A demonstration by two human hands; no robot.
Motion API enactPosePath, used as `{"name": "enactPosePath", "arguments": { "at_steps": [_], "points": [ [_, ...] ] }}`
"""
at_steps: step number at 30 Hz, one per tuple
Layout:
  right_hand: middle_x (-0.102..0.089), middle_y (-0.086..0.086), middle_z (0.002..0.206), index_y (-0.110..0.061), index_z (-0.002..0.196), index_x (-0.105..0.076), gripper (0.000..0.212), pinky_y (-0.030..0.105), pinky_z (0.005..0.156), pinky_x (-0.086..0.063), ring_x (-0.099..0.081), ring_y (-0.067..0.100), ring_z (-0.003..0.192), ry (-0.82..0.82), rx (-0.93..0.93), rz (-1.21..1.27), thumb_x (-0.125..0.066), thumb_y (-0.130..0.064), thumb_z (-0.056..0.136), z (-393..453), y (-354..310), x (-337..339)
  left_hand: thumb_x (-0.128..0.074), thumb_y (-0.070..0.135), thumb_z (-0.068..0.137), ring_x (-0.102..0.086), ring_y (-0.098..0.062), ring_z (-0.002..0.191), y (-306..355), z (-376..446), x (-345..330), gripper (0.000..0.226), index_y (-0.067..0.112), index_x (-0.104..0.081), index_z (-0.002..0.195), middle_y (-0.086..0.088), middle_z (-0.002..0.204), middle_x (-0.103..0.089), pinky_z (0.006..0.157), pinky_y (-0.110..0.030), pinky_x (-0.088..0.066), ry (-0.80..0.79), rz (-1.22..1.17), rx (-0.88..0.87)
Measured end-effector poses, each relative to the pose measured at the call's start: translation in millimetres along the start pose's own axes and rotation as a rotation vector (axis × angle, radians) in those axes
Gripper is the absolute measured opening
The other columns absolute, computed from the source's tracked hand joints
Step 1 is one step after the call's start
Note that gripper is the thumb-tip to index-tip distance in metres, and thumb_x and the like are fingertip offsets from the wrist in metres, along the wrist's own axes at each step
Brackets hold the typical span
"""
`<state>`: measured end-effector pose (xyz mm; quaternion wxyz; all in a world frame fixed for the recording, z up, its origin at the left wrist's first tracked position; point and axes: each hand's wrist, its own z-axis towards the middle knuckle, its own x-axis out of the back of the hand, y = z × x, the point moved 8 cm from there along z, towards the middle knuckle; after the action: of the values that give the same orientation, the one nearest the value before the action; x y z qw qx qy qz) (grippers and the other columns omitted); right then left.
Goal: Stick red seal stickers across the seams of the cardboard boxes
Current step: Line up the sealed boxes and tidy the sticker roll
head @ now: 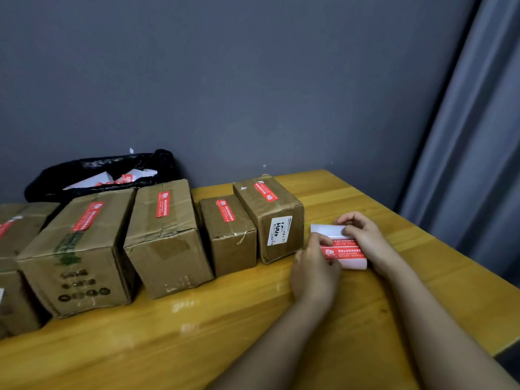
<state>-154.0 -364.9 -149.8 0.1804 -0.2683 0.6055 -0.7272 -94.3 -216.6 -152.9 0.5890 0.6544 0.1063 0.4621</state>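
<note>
Sticker stack (344, 253) near surface (197, 327) right edge, beside boxes (166, 237) rowed along back edge, seams up, already sealed. Left hand (313, 273) pinches stack steady; right hand (363, 237) fingers curled on top sheet, likely peeling.

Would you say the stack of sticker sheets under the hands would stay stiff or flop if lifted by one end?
The sticker stack would probably flop: its top sheet already curls up. The loose sheets may also slide apart, so both the left hand and right hand seem useful.
</note>
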Motion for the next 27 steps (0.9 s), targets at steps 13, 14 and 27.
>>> {"name": "enactPosePath", "arguments": {
  "at_steps": [13,14,27],
  "points": [
    [-0.063,0.007,0.095,-0.012,0.091,-0.059,0.039,0.018,0.056,-0.048,-0.060,0.017,0.079,0.111,0.140,0.123,-0.036,0.019,0.086,7,-5,0,-0.064,0.019,0.082,-0.054,-0.018,0.101,3,-2,6,0.023,0.025,-0.048,0.097,0.004,0.106,-0.056,0.081,-0.030,-0.041,0.117,0.052,-0.165],
    [-0.062,0.007,0.096,-0.013,0.091,-0.059,0.040,0.016,0.057,-0.049,-0.060,0.017,0.083,0.122,0.154,0.124,-0.036,0.019,0.086,8,-6,1,-0.065,0.019,0.082,-0.053,-0.018,0.101,3,-3,6,0.024,0.026,-0.046,0.095,0.003,0.104,-0.055,0.082,-0.029,-0.040,0.119,0.053,-0.184],
    [-0.064,0.011,0.101,-0.018,0.087,-0.060,0.032,0.029,0.090,-0.046,-0.060,0.024,0.099,0.296,0.205,0.157,-0.037,0.002,0.095,1,-2,20,-0.057,0.020,0.083,-0.053,-0.017,0.085,0,-16,23,0.011,0.022,-0.046,0.087,0.005,0.092,-0.049,0.077,-0.035,-0.046,0.198,-0.082,-0.235]
  ]
}}
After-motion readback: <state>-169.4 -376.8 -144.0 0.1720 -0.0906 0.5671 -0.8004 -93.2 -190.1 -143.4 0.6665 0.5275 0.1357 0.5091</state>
